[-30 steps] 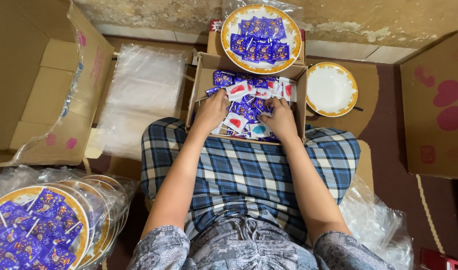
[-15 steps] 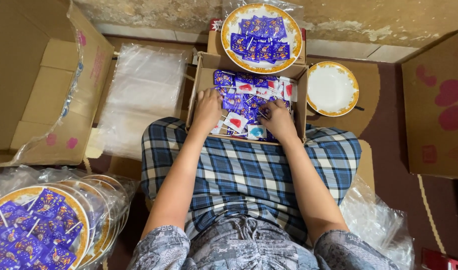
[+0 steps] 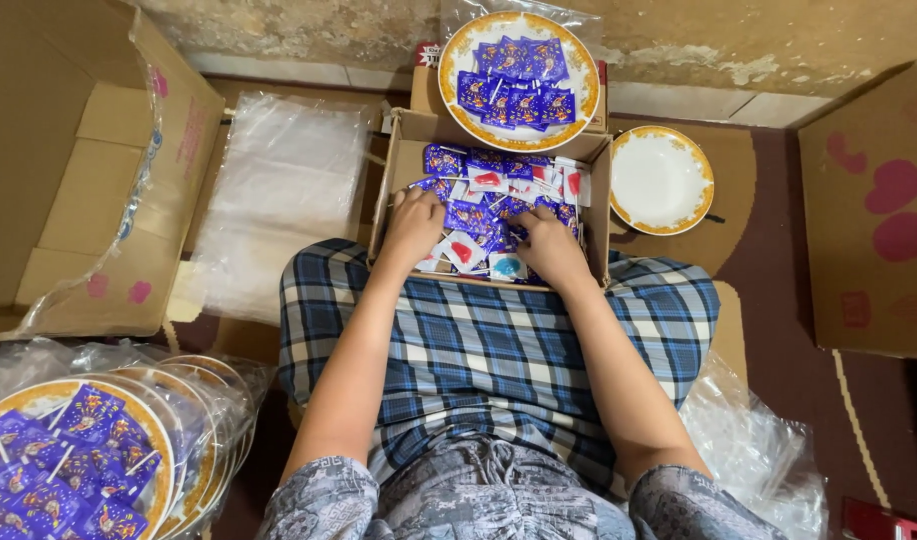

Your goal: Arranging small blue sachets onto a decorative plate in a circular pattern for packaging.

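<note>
Nearest you, at the lower left, a stack of gold-rimmed plates sat wrapped in clear crinkled plastic, the top one covered with glossy blue-purple candy packets on thin white sticks. At the lower right lay a heap of loose clear plastic bags. Your legs were covered by a blue and white plaid cloth, soft and folded over your lap.

Just past your knees stood a small open cardboard box, its flaps up, filled with small square wrapped candies, mostly blue-purple, a few white with red. Both your hands were down inside it. Your left hand lay spread, palm down, on the candies at the box's left side; your right hand rested on them at the right, fingers curled in among the wrappers. I cannot tell whether either hand had closed on a piece.

To the left lay a flat pile of clear plastic sheets, and beyond it a large open carton with a plastic liner. Right of the small box sat an empty white plate with a gold rim. Behind the box, another gold-rimmed plate held blue packets. A big carton with pink marks stood at the right. The floor was dark red-brown, meeting a rough, stained concrete wall.
</note>
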